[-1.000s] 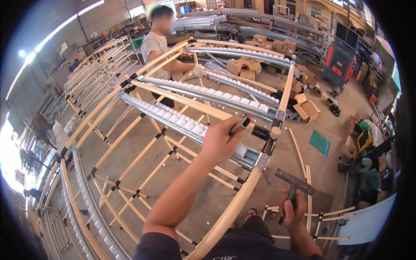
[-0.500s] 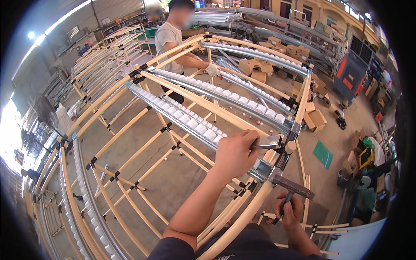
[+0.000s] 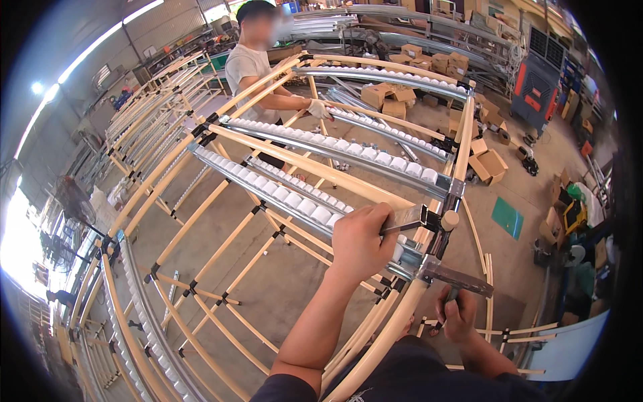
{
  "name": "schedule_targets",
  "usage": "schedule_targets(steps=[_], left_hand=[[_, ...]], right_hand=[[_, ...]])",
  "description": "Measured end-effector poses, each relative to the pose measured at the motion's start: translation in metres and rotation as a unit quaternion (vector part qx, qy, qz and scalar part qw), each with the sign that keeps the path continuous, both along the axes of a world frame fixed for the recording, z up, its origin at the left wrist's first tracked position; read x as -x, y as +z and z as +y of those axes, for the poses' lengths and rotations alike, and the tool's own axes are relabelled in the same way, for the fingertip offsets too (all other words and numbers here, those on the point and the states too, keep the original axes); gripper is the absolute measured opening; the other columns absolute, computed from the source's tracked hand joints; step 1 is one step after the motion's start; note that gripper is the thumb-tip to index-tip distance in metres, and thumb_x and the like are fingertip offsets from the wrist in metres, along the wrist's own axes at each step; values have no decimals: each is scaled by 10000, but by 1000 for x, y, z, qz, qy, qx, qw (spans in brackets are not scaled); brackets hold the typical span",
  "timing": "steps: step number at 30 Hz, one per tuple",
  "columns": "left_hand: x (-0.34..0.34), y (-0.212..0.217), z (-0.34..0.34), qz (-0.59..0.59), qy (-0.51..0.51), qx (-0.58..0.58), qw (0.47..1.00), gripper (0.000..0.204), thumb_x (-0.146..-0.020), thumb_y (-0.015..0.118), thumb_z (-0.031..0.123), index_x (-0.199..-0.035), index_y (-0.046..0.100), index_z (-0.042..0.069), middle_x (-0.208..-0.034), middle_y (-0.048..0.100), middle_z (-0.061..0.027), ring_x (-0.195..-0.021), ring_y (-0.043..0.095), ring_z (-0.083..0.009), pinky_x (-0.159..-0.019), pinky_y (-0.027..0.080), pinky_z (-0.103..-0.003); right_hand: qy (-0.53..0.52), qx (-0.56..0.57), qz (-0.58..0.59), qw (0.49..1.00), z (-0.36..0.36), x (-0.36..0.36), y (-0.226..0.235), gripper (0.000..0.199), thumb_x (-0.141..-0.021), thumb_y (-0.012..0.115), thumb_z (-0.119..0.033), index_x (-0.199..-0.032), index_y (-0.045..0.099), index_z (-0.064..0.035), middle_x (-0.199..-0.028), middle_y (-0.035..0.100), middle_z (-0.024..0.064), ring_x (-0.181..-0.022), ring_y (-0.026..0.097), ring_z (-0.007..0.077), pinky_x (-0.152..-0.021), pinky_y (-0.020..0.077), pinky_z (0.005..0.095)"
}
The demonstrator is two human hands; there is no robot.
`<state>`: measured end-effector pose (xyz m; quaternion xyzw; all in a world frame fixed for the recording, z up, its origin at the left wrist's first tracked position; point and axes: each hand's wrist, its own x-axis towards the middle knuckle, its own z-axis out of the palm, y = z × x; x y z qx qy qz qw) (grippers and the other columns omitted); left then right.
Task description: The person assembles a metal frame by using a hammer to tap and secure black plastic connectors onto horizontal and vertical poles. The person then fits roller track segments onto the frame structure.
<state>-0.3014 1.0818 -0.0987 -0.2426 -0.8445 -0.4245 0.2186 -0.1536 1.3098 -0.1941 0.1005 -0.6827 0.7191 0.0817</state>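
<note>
My left hand (image 3: 362, 242) is closed around a short metal channel piece (image 3: 406, 220), held over the end of a roller track (image 3: 295, 199) with white rollers. My right hand (image 3: 458, 313), lower right, grips a hammer (image 3: 463, 277) by its handle. In the picture the hammer's head meets the metal holder (image 3: 429, 266) at that track's end; whether they touch I cannot tell. A cream pipe (image 3: 382, 342) with a black joint (image 3: 441, 240) frames this corner. Behind my left hand runs another cream pipe (image 3: 321, 167).
Across the frame a co-worker (image 3: 251, 74) has a gloved hand (image 3: 319, 109) at another roller track (image 3: 388, 130). More pipe racks (image 3: 161, 100) stand at left. Cardboard boxes (image 3: 487, 167), a green sheet (image 3: 507, 218) and an orange-black machine (image 3: 539, 87) are at right.
The metal channel piece in my left hand has turned, now showing its broad face. The hammer's head has shifted slightly up relative to the holder. The whole view has swung a little.
</note>
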Motion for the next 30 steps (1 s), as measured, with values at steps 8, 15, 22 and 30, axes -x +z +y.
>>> schedule_targets(steps=[8,15,22,30], left_hand=[[-2,2,-1,-1,4,15,1000,130,-758,669,121,-810,559,73,-692,586,-98,-676,604,-341,-599,467,-444],[-3,3,0,0,16,21,1000,112,-771,661,127,-829,584,70,-721,611,-102,-700,622,-343,-613,480,-447],[-1,-2,2,18,13,-2,1000,108,-764,677,110,-807,589,66,-703,598,-110,-654,603,-345,-577,455,-423],[-3,-1,1,13,16,14,1000,126,-774,672,146,-821,582,72,-720,606,-113,-673,621,-350,-600,474,-445]], right_hand=[[-16,5,-8,1000,7,-9,9,458,-1008,549,-467,-1027,505,-12,-692,512,49,-501,440,78,-441,351,232],[-21,-6,-4,1000,12,-13,17,426,-1018,541,-436,-1040,501,-13,-704,507,54,-509,441,82,-452,365,232],[-16,4,-21,1000,9,-16,14,411,-1015,549,-417,-1039,516,-8,-696,514,50,-523,458,82,-457,373,229],[3,-1,-52,999,10,-23,17,455,-1015,557,-424,-1052,548,29,-735,544,47,-553,461,69,-487,368,229]])
